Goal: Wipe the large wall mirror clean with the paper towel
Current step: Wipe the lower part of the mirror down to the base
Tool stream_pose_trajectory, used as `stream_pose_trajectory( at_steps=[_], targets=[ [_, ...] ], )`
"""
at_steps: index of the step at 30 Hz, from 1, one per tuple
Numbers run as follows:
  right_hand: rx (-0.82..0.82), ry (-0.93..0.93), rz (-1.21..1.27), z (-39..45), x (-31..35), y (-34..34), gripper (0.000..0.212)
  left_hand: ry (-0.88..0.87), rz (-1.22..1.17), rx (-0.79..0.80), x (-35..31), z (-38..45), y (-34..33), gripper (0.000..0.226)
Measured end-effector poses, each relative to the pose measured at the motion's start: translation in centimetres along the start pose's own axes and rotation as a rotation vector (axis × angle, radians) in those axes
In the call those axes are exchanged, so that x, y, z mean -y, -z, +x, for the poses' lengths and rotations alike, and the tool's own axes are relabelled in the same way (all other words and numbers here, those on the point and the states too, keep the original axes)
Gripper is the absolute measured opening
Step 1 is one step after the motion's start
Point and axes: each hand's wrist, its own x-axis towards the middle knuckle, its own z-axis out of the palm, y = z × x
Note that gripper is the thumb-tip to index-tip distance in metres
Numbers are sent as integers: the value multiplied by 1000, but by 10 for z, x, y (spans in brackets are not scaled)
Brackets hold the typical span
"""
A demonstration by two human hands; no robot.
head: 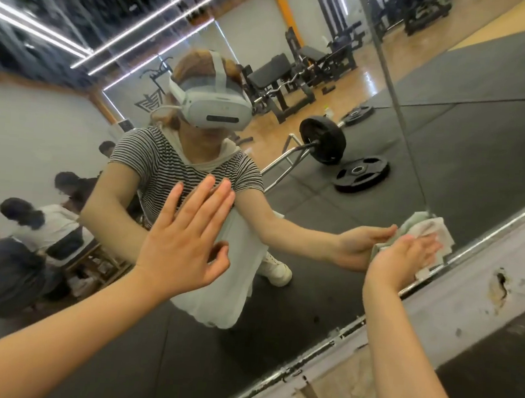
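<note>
A: Nearest, two bare forearms reaching out from the bottom edge. Left hand (pixel 184 239) flat against the mirror (pixel 326 293), fingers straight and spread, thumb out to the side, grip released with nothing in it. Likely there as a brace, steadying the body during a low, sideways reach.

B: And farther right?

A: Right hand (pixel 408 259) pressing the paper towel (pixel 436 231) onto the glass with straight fingers; no curl round it, so a flat push rather than a clenched hold. Towel crumpled and whitish, spread partly beyond the fingertips, sitting right at the lower border of the mirror, just beside the metal trim (pixel 355 326) and near a vertical seam (pixel 401 115) between panes.

B: Why so low?

A: Probably working the bottom strip, a likely place for grime to collect along the frame. Flat palm giving wide, even pressure. Worth watching: chipped trim and a broken patch in the wall (pixel 467 312) below, apt to snag or tear thin paper.

B: Much left?

A: Hard to judge; a few dark specks showing on the glass low down, so seemingly unfinished there.

B: Beyond the glass?

A: Only reflections: a barbell (pixel 322 139), loose weight plates (pixel 361 174), benches (pixel 271 82), seated people at the left, ceiling light strips (pixel 142 29) farthest off.
</note>
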Motion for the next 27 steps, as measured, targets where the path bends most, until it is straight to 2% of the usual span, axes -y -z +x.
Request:
stream_pose_trajectory(
  at_steps=[4,10,15,17,21,24,27],
  targets=[
    [51,95,-48,-15,13,-4,53,1,-3,19,0,-1,0,75],
    [219,416,-186,-57,42,-24,57,-7,-40,37,0,0,-1,76],
    [163,340,-179,-74,69,-27,54,-23,-109,61,3,2,6,74],
    [165,362,-189,-83,89,-33,52,-29,-147,73,3,3,8,73],
    [163,560,-244,-102,144,-62,52,3,-267,39,10,3,13,70],
    [140,676,-226,-115,183,-81,51,-32,-221,91,8,0,6,72],
    [232,877,-220,-148,220,-105,53,-40,-214,81,5,0,1,70]
  ],
)
